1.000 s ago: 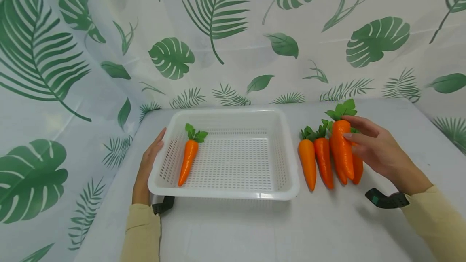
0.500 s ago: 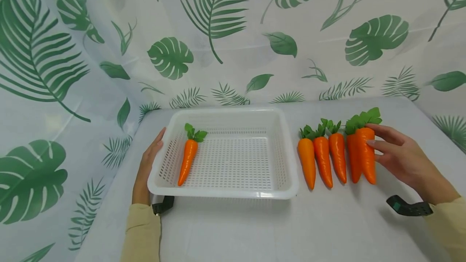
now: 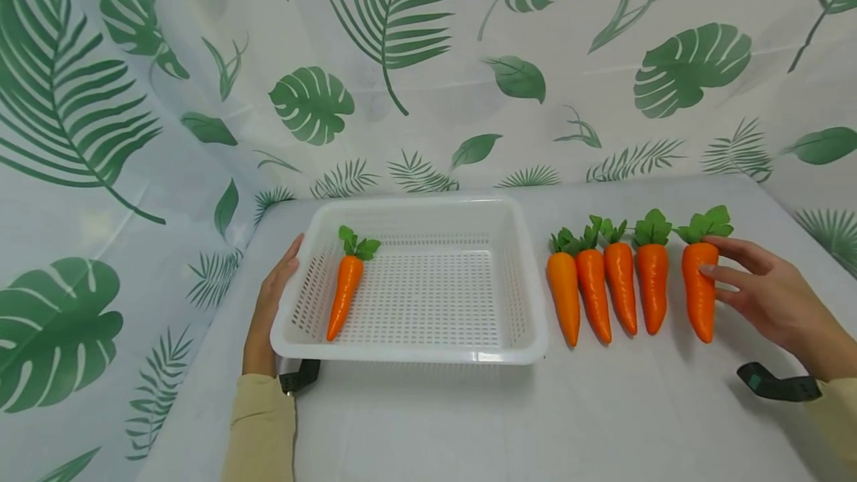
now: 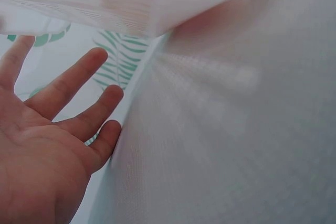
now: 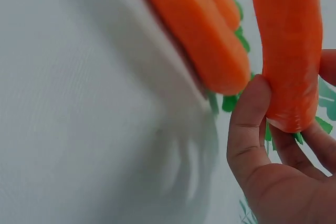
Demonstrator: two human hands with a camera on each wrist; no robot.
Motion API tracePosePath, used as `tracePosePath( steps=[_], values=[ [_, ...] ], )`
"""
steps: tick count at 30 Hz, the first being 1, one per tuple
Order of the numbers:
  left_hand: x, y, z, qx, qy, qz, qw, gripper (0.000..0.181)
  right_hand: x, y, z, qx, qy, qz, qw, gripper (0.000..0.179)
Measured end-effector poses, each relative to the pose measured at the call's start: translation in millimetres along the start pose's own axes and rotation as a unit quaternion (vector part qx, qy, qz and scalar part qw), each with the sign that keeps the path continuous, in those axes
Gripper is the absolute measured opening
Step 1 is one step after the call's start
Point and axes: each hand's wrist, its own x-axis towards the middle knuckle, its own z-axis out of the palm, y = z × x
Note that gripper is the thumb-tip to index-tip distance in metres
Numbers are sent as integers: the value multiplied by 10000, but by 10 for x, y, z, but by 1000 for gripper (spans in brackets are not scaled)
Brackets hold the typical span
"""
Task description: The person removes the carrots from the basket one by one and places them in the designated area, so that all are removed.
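My right hand (image 3: pixel 770 292) pinches an orange carrot (image 3: pixel 699 292) with green leaves near its top, at the right end of a row. In the right wrist view the thumb and fingers hold the thick end of that carrot (image 5: pixel 289 51). Left of it, several more carrots (image 3: pixel 621 288) lie side by side with their leaves toward the back. A white perforated basket (image 3: pixel 408 354) stands left of the row, with a single carrot (image 3: pixel 345 296) along its left side. Against the basket's left wall rests my left hand (image 3: pixel 271 296); the left wrist view shows its fingers (image 4: pixel 73 85) straight and spread.
A white cloth covers the table (image 3: pixel 428 422). Behind it and to the left hangs a white curtain (image 3: pixel 428 80) with green leaf prints. Dark wrist cameras (image 3: pixel 777 384) sit on both wrists, above light sleeves.
My right hand has carried its carrot rightward and lowered it, from over the row to its right end, apart from the others. The left hand and basket stay put.
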Motion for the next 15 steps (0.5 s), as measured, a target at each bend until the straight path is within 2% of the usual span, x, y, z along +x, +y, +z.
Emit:
tracePosePath(
  steps=[2,3,6,8,10,15],
  values=[
    [0,4,-3,4,4,1,10000,56,20,22,-29,-786,80,7,9969,39],
    [1,5,-5,16,10,4,10000,56,31,28,-40,-1271,109,42,9918,40],
    [5,8,-10,41,26,5,10000,56,70,33,-63,-2614,119,236,9649,60],
    [7,10,-10,42,21,-8,10000,57,92,27,-67,-3149,37,371,9484,75],
    [6,8,-8,63,20,-19,10000,56,108,24,-66,-3444,-68,475,9376,81],
    [-6,-5,1,-26,9,8,10000,56,124,40,-48,-3574,-219,555,9321,83]
  ],
)
